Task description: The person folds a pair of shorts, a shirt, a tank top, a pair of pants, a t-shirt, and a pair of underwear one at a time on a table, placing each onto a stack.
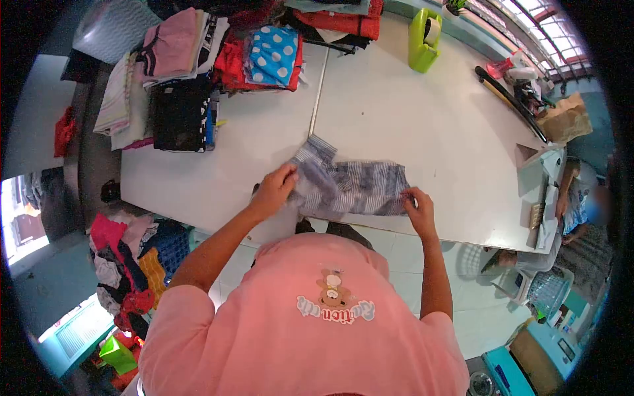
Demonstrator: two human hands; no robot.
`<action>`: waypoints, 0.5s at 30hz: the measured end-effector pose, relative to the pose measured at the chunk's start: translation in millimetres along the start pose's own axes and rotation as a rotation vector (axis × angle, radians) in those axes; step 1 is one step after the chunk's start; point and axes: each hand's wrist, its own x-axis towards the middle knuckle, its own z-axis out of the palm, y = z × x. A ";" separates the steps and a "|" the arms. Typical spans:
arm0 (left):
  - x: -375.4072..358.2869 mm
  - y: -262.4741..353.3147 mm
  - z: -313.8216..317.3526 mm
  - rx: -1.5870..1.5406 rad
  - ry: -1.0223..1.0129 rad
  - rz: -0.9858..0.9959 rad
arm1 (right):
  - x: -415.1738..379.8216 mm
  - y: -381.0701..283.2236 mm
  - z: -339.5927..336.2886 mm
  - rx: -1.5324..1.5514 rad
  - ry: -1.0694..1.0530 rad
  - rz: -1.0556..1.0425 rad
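Observation:
A grey-blue striped garment [370,185], shaped like a pair of shorts, lies spread at the near edge of the white table. Its left part is raised and blurred by motion. My left hand [274,189] is closed on the garment's left edge, fingertips pinching the cloth. At the opposite end, my right hand [419,210] pinches the lower right corner between thumb and fingers. One section of the cloth points up and away from me, while the other stretches toward my right hand.
Folded clothes stand in stacks at the back left, including a blue polka-dot piece [273,55] and a black pile [179,115]. A green tape dispenser [424,41] is at the back. Loose clothes [125,264] heap at lower left. Another person [581,211] sits at right.

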 end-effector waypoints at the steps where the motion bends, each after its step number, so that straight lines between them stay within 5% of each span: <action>1: 12.7 -7.4 3.1 0.034 0.053 0.040 | 10.8 -6.0 -1.5 0.054 -0.029 0.107; 7: 63.0 -48.2 26.5 0.169 0.185 0.103 | 43.8 13.5 21.3 0.155 0.041 0.135; 15: 91.6 -63.8 20.2 0.256 0.148 -0.024 | 71.3 24.0 39.3 -0.293 -0.004 0.293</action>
